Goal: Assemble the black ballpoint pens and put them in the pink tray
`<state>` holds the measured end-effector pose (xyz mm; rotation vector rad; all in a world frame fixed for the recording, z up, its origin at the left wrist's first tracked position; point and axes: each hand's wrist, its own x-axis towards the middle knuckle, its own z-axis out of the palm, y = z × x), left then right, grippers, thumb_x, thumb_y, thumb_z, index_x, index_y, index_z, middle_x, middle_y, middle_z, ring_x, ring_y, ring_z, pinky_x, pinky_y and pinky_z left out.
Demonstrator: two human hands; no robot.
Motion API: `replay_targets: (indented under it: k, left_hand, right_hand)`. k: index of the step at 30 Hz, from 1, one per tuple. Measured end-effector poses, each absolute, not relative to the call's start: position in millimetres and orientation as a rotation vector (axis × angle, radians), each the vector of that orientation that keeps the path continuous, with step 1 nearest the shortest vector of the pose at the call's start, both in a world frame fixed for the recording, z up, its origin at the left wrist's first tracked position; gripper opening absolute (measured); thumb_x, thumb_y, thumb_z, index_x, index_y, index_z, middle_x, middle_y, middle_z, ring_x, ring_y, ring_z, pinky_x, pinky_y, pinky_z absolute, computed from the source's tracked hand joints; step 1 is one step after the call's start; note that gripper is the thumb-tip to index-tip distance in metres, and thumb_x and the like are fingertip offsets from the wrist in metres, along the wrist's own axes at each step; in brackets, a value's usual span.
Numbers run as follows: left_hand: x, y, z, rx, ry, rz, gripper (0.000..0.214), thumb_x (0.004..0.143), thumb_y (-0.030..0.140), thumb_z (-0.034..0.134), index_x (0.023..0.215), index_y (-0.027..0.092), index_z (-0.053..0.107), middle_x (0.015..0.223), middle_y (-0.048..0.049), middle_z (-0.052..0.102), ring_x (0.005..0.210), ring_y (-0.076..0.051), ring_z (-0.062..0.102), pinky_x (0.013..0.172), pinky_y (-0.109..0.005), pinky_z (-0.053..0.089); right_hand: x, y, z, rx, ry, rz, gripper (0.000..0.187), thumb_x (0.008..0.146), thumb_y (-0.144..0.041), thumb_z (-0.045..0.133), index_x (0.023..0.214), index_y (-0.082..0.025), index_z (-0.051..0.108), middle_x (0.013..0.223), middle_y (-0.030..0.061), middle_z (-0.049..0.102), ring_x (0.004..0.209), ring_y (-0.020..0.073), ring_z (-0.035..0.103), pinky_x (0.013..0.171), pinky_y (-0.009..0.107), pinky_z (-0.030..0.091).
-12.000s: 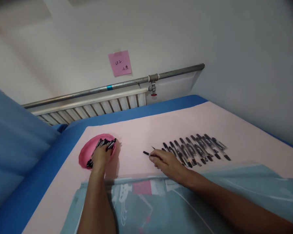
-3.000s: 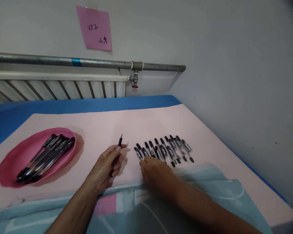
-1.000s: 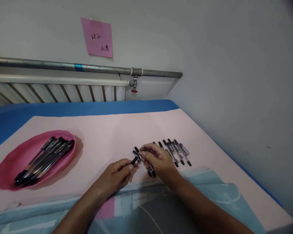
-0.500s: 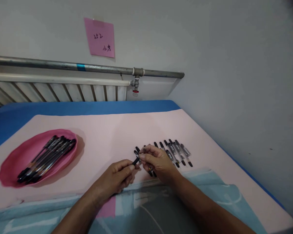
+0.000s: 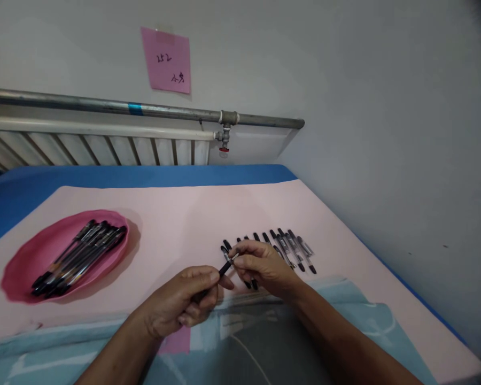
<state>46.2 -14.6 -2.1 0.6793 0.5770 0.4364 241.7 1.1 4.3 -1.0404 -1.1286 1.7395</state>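
Note:
My left hand is closed round a black pen, its tip end pointing up and right. My right hand pinches a pen cap at that tip, so the two hands meet over the pink sheet. Just right of my right hand lies a row of several black pen caps, partly hidden by the fingers. At the left a pink dish holds several capped black pens.
The pink sheet covers a blue surface. A light blue patterned cloth lies at the near edge under my forearms. A radiator and a metal pipe run along the back wall, with a pink note above. A wall stands close on the right.
My left hand has drawn a little nearer to me with the pen. My right hand stays at the pen's tip with the cap. Earlier my left hand put pens in the dish.

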Motion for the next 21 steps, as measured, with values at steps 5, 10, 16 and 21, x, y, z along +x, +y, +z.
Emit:
replay_targets:
  k: [5,10,16,21]
  left_hand:
    - [45,-16,-3,0.654,0.554,0.428,0.025,0.084,0.036,0.049,0.089,0.014,0.06,0.05,0.0076,0.034,0.034,0.0,0.014,0.029,-0.014,0.007]
    - [47,-18,-3,0.703,0.589,0.47,0.026,0.083,0.038,0.051,0.088,0.014,0.059,0.051,0.0074,0.036,0.035,0.0,0.015,0.03,-0.013,0.008]
    - [53,-20,-3,0.829,0.723,0.544,0.03,0.081,0.044,0.052,0.086,0.015,0.058,0.051,0.0082,0.036,0.034,-0.001,0.018,0.032,-0.015,0.009]
    - [57,-21,-4,0.978,0.814,0.583,0.033,0.082,0.045,0.047,0.09,0.015,0.057,0.047,0.0093,0.033,0.035,-0.003,0.018,0.034,-0.018,0.011]
  right_hand:
    - [241,0,4,-1.027,-1.134,1.74,0.015,0.065,-0.021,0.069,0.078,-0.014,0.065,0.051,-0.005,0.052,0.042,0.0051,0.045,0.042,0.019,0.033]
    - [236,-3,1,-1.042,-1.093,1.69,0.017,0.066,-0.025,0.07,0.078,-0.015,0.065,0.048,-0.0057,0.05,0.042,0.0052,0.043,0.041,0.018,0.032]
    - [229,-4,-1,-1.099,-1.047,1.609,0.017,0.066,-0.025,0.07,0.077,-0.014,0.064,0.05,-0.0051,0.051,0.041,0.0044,0.043,0.038,0.017,0.03]
    - [227,-5,-1,-1.101,-1.019,1.6,0.017,0.065,-0.026,0.07,0.075,-0.014,0.062,0.048,-0.0059,0.049,0.04,0.0044,0.041,0.037,0.017,0.029]
